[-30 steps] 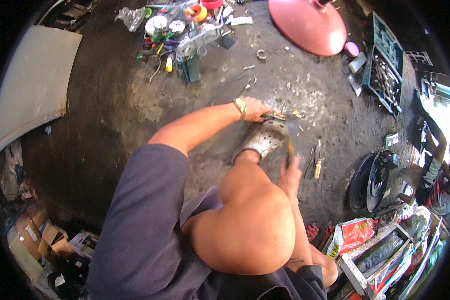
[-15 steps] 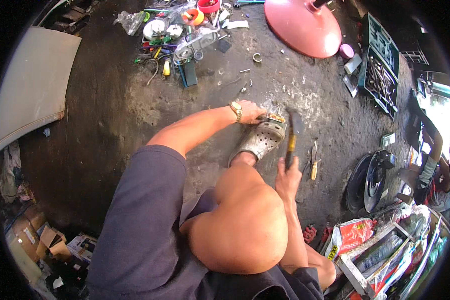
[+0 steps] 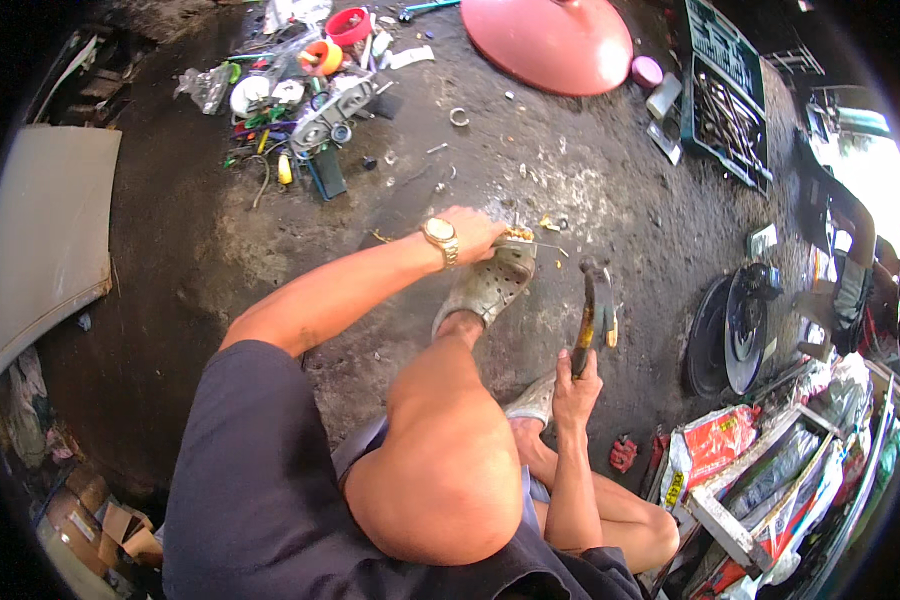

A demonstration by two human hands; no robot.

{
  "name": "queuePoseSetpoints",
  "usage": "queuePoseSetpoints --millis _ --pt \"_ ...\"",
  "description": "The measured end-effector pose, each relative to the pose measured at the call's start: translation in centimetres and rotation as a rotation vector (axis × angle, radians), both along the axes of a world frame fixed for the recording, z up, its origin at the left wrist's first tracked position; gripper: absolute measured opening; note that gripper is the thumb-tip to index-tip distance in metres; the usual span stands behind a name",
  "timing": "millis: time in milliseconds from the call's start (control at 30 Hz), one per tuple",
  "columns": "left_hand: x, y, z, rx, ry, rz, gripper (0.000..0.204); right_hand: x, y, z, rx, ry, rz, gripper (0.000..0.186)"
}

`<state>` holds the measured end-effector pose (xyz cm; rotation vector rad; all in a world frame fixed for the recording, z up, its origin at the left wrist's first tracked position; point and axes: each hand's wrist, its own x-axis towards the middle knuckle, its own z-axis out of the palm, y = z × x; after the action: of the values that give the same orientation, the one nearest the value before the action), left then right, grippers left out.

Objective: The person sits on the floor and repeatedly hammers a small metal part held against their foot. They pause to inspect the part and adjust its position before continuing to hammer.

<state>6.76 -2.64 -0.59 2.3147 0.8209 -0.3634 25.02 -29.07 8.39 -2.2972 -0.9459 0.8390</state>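
Observation:
My left hand (image 3: pixel 473 235), with a gold watch (image 3: pixel 440 238) on the wrist, is closed at the toe of a grey clog (image 3: pixel 485 290) on my foot. It holds a small brass-coloured metal piece (image 3: pixel 516 236) against the toe; the fingers hide part of it. My right hand (image 3: pixel 577 387) grips a hammer (image 3: pixel 592 310) by its dark and yellow handle, head up and apart from the piece. Behind the hammer, a yellow-handled tool (image 3: pixel 613 332) lies mostly covered. Small yellowish fragments (image 3: pixel 547 223) lie beyond the clog.
A heap of plastic parts and tools (image 3: pixel 300 110) lies at the far left, a red round base (image 3: pixel 550 45) beyond. An open toolbox (image 3: pixel 727 110) and black discs (image 3: pixel 712 340) stand right, above a rack of packages (image 3: pixel 710 510). A pale panel (image 3: pixel 50 230) is left.
The hammer has drawn back from the metal piece, toward me. Yellowish fragments now show on the floor by the clog's toe. My left hand keeps its hold; the whole view has shifted.

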Motion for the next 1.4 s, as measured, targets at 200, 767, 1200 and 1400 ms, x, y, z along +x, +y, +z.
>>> queuePoseSetpoints --millis 200,767,1200,1400 --pt "1.1 2.3 3.1 -0.008 -0.085 0.149 0.035 0.5 -1.5 -1.9 0.086 0.396 -0.425 0.015" --pt "2.2 -0.1 -0.5 -0.023 0.205 -0.001 0.046 -0.7 1.8 -0.8 0.25 0.461 -0.281 0.027" --pt "0.9 -1.0 -1.0 0.053 0.191 0.027 0.041 -2.6 3.6 0.3 0.595 0.444 -0.261 0.033" --pt "2.8 -0.9 -1.5 0.038 0.203 0.004 0.044 -1.2 1.5 -8.7 -0.143 0.397 -0.03 0.032"
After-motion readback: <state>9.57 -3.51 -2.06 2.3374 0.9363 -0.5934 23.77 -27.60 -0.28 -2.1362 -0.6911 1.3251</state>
